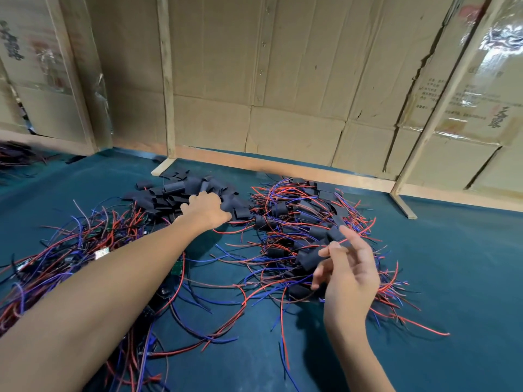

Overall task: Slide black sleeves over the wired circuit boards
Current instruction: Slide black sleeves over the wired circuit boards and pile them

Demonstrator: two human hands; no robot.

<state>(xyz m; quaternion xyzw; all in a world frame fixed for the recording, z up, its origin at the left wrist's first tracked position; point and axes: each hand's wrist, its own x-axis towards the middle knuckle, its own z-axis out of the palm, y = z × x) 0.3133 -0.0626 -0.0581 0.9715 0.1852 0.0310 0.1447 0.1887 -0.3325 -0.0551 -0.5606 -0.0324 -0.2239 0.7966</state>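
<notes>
A heap of loose black sleeves lies at the centre back of the blue table. My left hand reaches into its right side, fingers curled down among the sleeves; whether it grips one is hidden. To the right lies a pile of sleeved boards with red and blue wires. My right hand hovers over that pile's near edge, fingers spread, thumb and forefinger touching a black sleeved piece. Bare wired circuit boards lie tangled at the left, under my left forearm.
The blue mat covers the table. Cardboard panels on wooden frames wall off the back and sides. A wooden foot juts onto the mat at the right. More wires lie at the far left.
</notes>
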